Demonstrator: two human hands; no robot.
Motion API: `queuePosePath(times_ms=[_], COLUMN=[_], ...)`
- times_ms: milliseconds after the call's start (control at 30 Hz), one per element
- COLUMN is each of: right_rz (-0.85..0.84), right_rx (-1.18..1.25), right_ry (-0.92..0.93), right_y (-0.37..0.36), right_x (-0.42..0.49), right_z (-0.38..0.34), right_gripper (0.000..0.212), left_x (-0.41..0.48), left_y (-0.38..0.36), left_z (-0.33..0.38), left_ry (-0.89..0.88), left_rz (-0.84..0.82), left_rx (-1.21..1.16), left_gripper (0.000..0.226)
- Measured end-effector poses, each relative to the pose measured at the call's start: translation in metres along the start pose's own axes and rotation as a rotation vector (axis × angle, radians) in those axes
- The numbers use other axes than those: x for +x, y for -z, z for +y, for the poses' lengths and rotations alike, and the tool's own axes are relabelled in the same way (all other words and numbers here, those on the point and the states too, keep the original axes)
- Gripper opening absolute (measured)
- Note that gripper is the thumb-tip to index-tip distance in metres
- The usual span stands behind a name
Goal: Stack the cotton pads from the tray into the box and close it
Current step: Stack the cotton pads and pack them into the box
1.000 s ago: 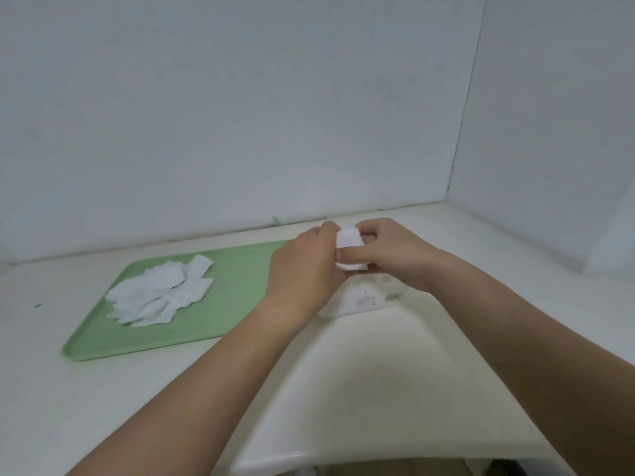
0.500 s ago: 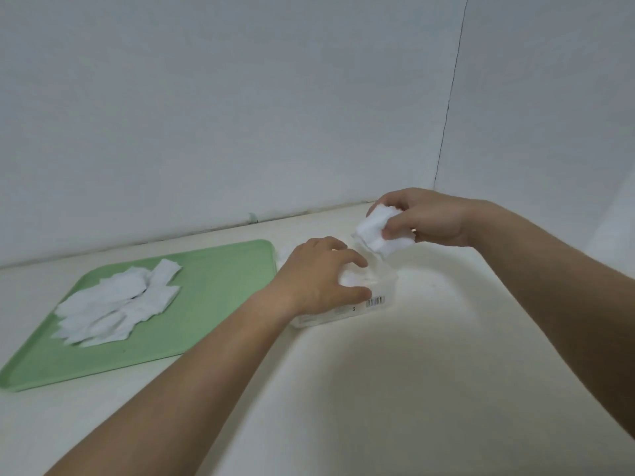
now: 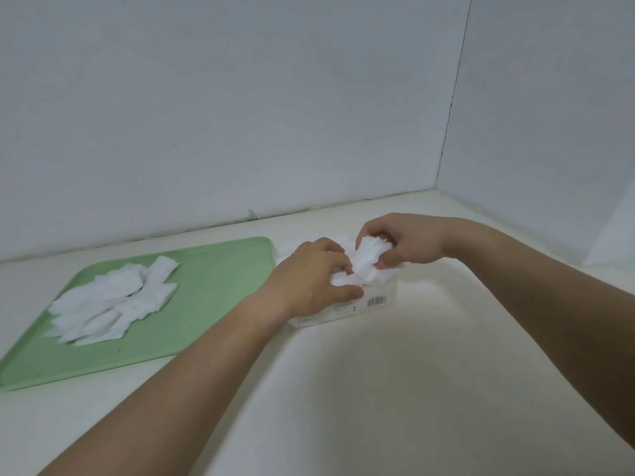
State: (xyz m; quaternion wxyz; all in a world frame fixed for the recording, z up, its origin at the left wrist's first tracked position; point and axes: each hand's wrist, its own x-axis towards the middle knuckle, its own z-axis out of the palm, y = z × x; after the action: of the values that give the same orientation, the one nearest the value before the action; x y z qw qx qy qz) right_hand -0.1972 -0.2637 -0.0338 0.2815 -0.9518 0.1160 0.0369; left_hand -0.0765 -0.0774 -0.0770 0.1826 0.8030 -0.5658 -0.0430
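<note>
While your L hand grips the box, R hand pinches a pad stack.
Stack just above box; loose pads lie left of grip, on tray.

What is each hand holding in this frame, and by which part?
The right hand pinches a stack of cotton pads by its upper half, thumb against fingers; the left hand grips the clear box at its near rim.

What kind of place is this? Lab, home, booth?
Probably a staged tabletop booth, not a lived-in room: plain white wall panels meet at a corner seam, and the pale table carries a green tray of cotton pads and a clear box.
</note>
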Motion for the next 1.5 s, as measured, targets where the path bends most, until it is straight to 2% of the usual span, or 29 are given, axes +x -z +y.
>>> queuePosePath(times_ms=[100, 200, 300, 367, 467, 533, 667, 767, 867, 1033, 1100, 1167, 1333, 1500], right_rz=[-0.038, 0.0, 0.076, 0.048, -0.108, -0.145, 0.027, 0.095, 0.173, 0.11, 0.144, 0.213, 0.338, 0.335], right_rx=[-0.253, -0.457, -0.553, -0.59, -0.534, -0.485, -0.407, -0.482, -0.539, -0.385, -0.314, -0.239, -0.09, -0.11], right_ry=[-0.029, -0.07, -0.061, -0.063, -0.085, -0.096, -0.068, -0.071, -0.067, -0.064, -0.046, -0.01, 0.098, 0.215], right_y=[0.0, -0.008, -0.018, -0.02, -0.015, -0.009, -0.005, -0.014, -0.022, -0.008, 0.001, 0.005, -0.007, -0.04], right_x=[0.007, 0.014, 0.02, 0.021, 0.019, 0.017, 0.018, 0.02, 0.02, 0.009, 0.002, -0.002, 0.008, 0.043], right_z=[-0.013, -0.024, -0.028, -0.027, -0.028, -0.031, -0.028, -0.021, -0.017, -0.016, -0.02, -0.029, -0.068, -0.126], right_gripper=[0.033, 0.034, 0.035, 0.035, 0.033, 0.04, 0.037, 0.03, 0.027, 0.018, 0.023, 0.025, 0.025, 0.029], left_x=[-0.001, -0.002, -0.003, -0.003, -0.003, -0.002, 0.0, 0.007, 0.016, 0.021, 0.018, 0.007, -0.029, -0.077], left_y=[0.0, -0.001, -0.002, -0.002, -0.003, -0.002, 0.0, 0.002, 0.003, 0.0, 0.005, 0.014, 0.04, 0.063], left_z=[-0.002, -0.005, -0.006, -0.006, -0.007, -0.007, -0.003, 0.004, 0.011, 0.013, 0.007, -0.003, -0.04, -0.091], left_ry=[-0.01, -0.014, -0.013, -0.015, -0.02, -0.018, 0.012, 0.095, 0.119, 0.086, 0.07, 0.066, 0.112, 0.233], left_rz=[0.002, 0.009, 0.011, 0.014, 0.017, 0.012, 0.016, 0.1, 0.115, 0.094, 0.115, 0.151, 0.272, 0.34], left_rx=[-0.017, -0.044, -0.08, -0.087, -0.083, -0.077, -0.098, -0.137, -0.098, -0.143, -0.246, -0.338, -0.388, -0.447], left_gripper=[0.034, 0.032, 0.03, 0.03, 0.03, 0.029, 0.022, 0.025, 0.023, 0.006, 0.005, 0.009, 0.012, 0.01])
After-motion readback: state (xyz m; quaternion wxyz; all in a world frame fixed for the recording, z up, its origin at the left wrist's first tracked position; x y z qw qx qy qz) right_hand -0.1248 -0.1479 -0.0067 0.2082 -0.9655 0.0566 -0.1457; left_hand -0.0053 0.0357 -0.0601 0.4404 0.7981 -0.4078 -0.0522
